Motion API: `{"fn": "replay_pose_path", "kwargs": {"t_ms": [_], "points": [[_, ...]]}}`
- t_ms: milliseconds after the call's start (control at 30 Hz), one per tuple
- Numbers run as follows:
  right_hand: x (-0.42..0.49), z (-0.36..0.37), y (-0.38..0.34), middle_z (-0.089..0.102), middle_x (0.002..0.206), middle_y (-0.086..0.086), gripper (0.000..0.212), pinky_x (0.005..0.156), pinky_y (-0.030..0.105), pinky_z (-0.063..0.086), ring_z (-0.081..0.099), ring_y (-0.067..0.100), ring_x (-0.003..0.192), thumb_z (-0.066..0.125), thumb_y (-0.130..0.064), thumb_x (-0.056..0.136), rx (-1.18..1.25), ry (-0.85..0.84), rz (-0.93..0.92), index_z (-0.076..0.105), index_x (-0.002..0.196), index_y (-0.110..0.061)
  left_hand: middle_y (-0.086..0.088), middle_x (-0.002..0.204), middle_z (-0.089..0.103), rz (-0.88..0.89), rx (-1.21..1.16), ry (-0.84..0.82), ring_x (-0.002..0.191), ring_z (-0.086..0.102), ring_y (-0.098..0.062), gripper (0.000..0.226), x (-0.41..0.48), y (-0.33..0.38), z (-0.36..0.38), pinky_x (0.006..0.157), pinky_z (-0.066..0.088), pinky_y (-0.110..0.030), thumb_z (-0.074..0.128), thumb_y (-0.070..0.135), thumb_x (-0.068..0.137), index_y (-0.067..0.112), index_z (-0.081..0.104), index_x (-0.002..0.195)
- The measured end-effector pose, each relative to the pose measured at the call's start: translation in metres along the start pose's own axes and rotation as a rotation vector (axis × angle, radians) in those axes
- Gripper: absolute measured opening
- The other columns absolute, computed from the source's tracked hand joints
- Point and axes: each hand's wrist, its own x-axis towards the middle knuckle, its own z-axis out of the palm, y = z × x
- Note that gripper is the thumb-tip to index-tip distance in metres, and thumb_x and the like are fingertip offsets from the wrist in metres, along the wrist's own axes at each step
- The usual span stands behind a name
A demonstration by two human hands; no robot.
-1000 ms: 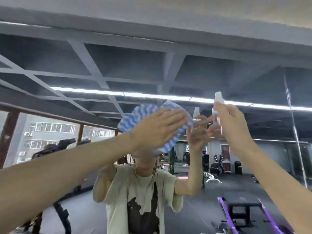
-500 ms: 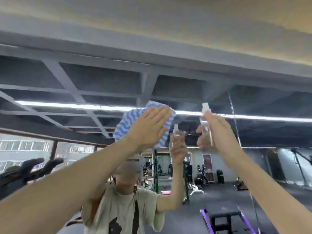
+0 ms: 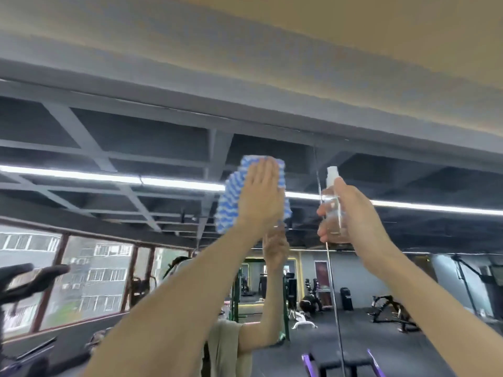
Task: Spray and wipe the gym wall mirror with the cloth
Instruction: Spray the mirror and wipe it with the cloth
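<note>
The gym wall mirror [image 3: 136,148] fills the view and reflects the ceiling beams and the room. My left hand [image 3: 261,194] presses a blue-and-white wavy-striped cloth [image 3: 230,202] flat against the glass, high up near the mirror's top edge. My right hand [image 3: 351,213] is wrapped around a small clear spray bottle [image 3: 332,197] with a white nozzle, upright and close to the glass, just right of the cloth. A vertical seam between mirror panels [image 3: 330,270] runs behind the bottle.
A grey beam [image 3: 245,110] borders the mirror's top, with a tan ceiling [image 3: 353,36] above. The reflection shows my own arms, windows at the left, dark exercise equipment [image 3: 24,278] at lower left, and a purple-edged bench [image 3: 343,363] at the bottom.
My left hand has slid the cloth upward and to the right on the glass, now fingers pointing up. The view has tilted further up. The right hand keeps the bottle raised.
</note>
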Motion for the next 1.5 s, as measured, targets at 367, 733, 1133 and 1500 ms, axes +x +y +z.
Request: {"fn": "replay_pose_path", "kwargs": {"t_ms": [367,733,1133,1500], "points": [[0.010,-0.009,0.040,0.062,0.078,0.010,0.028,0.043,0.026,0.049,0.055,0.018,0.044,0.044,-0.040,0.101,-0.058,-0.059,0.052,0.053,0.100,-0.014,-0.018,0.157,0.023,-0.496,-0.004,0.271,0.146,0.017,-0.031,0.054,0.003,-0.175,-0.027,0.118,0.002,-0.047,0.023,0.027,0.104,0.002,0.021,0.151],[0.033,-0.063,0.070,0.063,0.077,0.009,0.028,0.051,0.033,0.052,0.058,0.023,0.048,0.046,-0.039,0.100,-0.070,0.125,0.053,0.055,0.101,-0.013,-0.012,0.162,0.006,-0.017,0.022,0.104,0.149,0.004,-0.026,0.060,0.058,0.027,0.008,0.119,-0.005,-0.043,0.015,0.037,0.104,0.005,0.004,0.153],[0.009,-0.042,0.072,0.061,0.062,-0.002,0.024,0.043,0.027,0.048,0.053,0.014,0.039,0.046,-0.038,0.101,0.083,0.169,0.054,0.052,0.092,-0.017,-0.006,0.153,0.038,1.206,0.075,-0.120,0.144,0.029,-0.022,0.058,-0.098,0.013,0.024,0.118,0.012,-0.041,0.021,0.040,0.099,0.013,0.038,0.147],[-0.038,-0.088,0.098,0.061,0.065,0.001,0.026,0.040,0.020,0.046,0.052,0.016,0.037,0.046,-0.037,0.101,-0.005,0.166,0.152,0.054,0.094,-0.014,-0.010,0.152,0.039,0.411,0.005,0.108,0.141,0.033,-0.030,0.058,-0.054,0.067,0.038,0.116,0.009,-0.045,0.029,0.036,0.096,0.010,0.039,0.147]]}}
